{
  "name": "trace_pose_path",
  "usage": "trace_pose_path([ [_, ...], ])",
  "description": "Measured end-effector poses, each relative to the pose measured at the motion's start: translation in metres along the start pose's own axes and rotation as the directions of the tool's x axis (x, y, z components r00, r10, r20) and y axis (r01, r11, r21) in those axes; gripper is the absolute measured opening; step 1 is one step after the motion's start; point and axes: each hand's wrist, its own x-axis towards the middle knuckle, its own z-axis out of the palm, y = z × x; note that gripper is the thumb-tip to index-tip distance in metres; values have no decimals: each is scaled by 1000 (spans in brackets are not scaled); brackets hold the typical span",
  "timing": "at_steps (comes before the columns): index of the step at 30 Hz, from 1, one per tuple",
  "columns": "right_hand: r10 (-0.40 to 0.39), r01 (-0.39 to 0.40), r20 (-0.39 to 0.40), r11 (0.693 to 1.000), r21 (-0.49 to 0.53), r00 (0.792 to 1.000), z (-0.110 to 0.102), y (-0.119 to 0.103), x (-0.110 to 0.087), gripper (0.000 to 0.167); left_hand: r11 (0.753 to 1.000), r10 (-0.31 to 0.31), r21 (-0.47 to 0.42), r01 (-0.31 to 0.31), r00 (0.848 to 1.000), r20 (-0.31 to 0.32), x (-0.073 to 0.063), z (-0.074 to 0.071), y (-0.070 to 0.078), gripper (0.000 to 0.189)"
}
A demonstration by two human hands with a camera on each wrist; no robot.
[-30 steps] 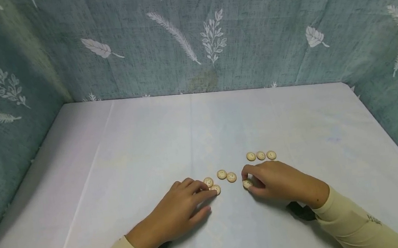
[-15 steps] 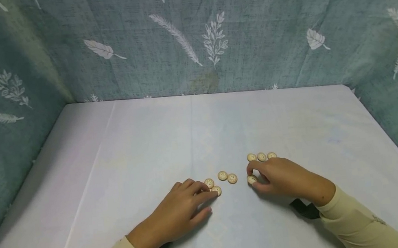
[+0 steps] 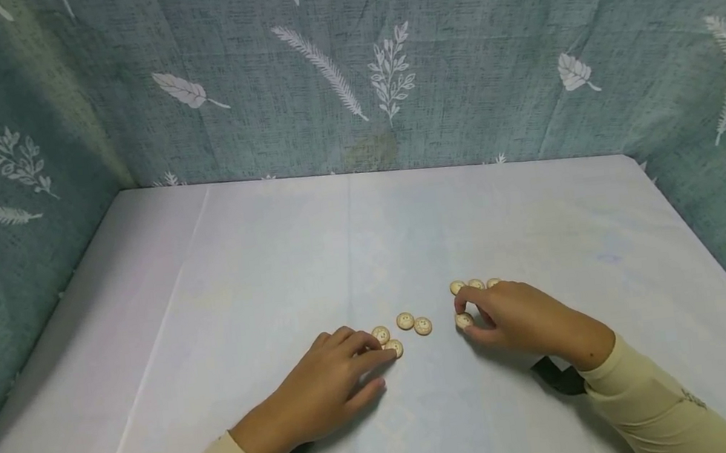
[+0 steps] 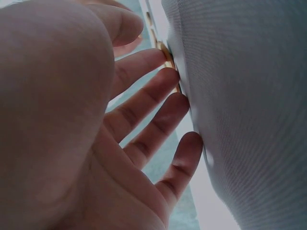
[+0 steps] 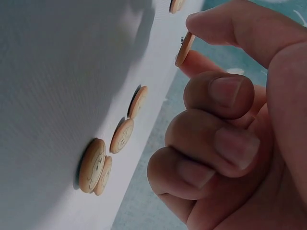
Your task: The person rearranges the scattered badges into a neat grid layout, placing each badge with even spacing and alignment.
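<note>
My right hand (image 3: 511, 318) pinches a round wooden button (image 5: 185, 50) on edge between thumb and index finger, and its other fingers curl toward the palm. Just beyond it lies a row of three buttons (image 3: 457, 287), partly covered by this hand. My left hand (image 3: 330, 387) rests with its fingers loosely extended. Its index fingertip touches a light wooden button (image 3: 395, 349), beside another button (image 3: 380, 334) near the fingertips. In the left wrist view, the fingertips (image 4: 178, 103) meet the cloth. Two more buttons (image 3: 404, 320) lie side by side between the hands.
A white cloth covers the table (image 3: 260, 268). Green fabric (image 3: 237, 69) with white leaf prints hangs behind it and along both sides. Several buttons (image 5: 122, 135) show on the cloth in the right wrist view.
The right hand has slid right and away from the body with its button, coming closer to the row of three. The left hand has stayed in place.
</note>
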Motion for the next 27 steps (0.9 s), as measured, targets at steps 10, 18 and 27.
trace_pose_path([
  [10,-11,11,-9,999,48,1000,-2,9,0,11,1000,7,4,-7,1000,-11,1,2,-1,37],
  [18,39,-43,48,996,83,998,-4,13,0,10,1000,8,-1,-8,1000,-8,1,2,-1,37],
  [27,67,-74,67,992,100,995,-6,16,0,9,1000,8,-5,-8,1000,2,2,0,-1,37],
])
